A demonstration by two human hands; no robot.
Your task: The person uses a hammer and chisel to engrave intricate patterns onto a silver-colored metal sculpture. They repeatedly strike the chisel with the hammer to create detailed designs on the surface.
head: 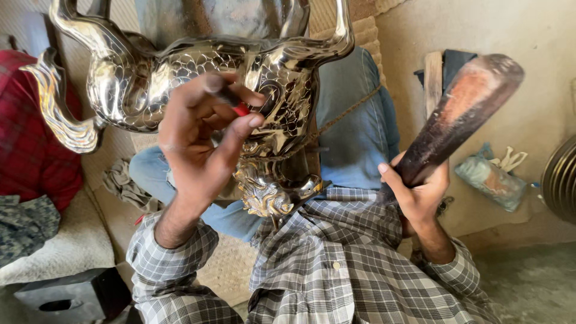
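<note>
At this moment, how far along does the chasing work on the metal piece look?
Done: scale patterning already covers much of the shiny metal vessel resting on the lap. In hand: the left hand pinches a small punch tool against the patterned surface, while the right hand raises a dark wooden mallet. Left: the curled handles and upper body look smooth; how much remains, I cannot tell.

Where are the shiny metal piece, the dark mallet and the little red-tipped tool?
shiny metal piece [144, 84], head view, scaled body
dark mallet [462, 114], head view, broad head
red-tipped tool [239, 108], head view, red band

Left hand [201, 141] pinches punch [231, 99] against embossed metal piece [198, 78]; right hand [420, 192] grips mallet [462, 111].
</note>
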